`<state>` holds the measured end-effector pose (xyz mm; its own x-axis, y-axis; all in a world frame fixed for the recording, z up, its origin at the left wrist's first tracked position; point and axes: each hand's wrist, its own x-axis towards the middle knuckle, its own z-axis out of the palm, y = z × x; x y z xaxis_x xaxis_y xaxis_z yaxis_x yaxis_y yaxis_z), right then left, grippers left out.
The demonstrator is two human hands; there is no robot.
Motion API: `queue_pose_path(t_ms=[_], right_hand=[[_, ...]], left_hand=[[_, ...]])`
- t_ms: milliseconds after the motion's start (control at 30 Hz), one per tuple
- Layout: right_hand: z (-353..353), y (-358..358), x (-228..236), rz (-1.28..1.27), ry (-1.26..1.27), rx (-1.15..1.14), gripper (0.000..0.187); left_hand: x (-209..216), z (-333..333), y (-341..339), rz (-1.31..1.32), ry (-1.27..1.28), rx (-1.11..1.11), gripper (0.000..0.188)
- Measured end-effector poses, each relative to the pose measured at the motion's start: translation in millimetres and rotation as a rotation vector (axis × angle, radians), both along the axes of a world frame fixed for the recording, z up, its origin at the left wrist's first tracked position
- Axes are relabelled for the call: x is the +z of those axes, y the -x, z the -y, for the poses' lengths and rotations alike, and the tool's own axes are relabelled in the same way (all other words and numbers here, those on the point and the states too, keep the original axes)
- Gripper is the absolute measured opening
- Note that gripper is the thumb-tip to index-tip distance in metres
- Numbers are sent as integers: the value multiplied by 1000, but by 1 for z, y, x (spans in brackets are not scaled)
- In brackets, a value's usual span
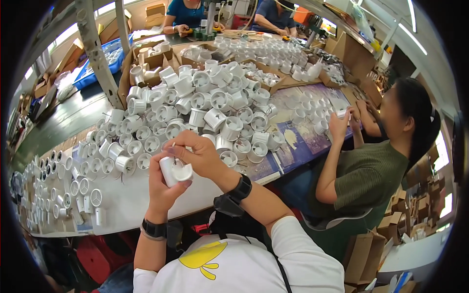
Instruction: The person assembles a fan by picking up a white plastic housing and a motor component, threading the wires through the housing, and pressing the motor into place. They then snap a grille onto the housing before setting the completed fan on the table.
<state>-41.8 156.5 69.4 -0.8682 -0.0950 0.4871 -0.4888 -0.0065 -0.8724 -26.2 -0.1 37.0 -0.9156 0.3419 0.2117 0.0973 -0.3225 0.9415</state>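
Note:
A white plastic fan housing (169, 172), round with a cut-out end, is tilted in front of my chest above the table edge. My left hand (160, 191) is wrapped round its side, thumb along the lower rim. Over its top reaches my right hand (201, 155), thumb and fingertips pinched together at the upper edge. A thin pale bit shows by those fingertips, too small to name. Just beyond my hands rises a big heap of similar white fan housings (200, 101), many with fan blades inside and short wires hanging out.
Several white round parts with grilles (96, 197) stand at the left of the white tabletop (132, 200). On my right sits a co-worker in a green top (369, 176), handling small white parts. Cardboard trays (266, 78) and rows of white cups lie farther back. A red stool (100, 256) is below the table.

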Motion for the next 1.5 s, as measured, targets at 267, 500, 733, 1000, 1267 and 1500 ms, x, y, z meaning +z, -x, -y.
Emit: queue_pose_path(t_ms=[267, 500, 733, 1000, 1267, 1500], right_hand=[[-16, 3, 2, 363, 171, 103, 15], [-36, 1, 24, -21, 84, 284, 24], [-22, -15, 62, -461, -531, 211, 24], [-13, -5, 50, -672, -619, 25, 16], [-3, -3, 2, 17, 207, 238, 16], [42, -21, -12, 295, 758, 386, 21]], left_hand=[[7, -3, 6, -258, 218, -11, 68], [6, 9, 6, -334, -20, -76, 75], [8, 15, -9, -289, 18, -97, 77], [-6, 20, -3, -331, 40, -82, 76], [0, 12, 3, -342, -241, 1, 74], [7, -16, -1, -352, -398, 154, 42]])
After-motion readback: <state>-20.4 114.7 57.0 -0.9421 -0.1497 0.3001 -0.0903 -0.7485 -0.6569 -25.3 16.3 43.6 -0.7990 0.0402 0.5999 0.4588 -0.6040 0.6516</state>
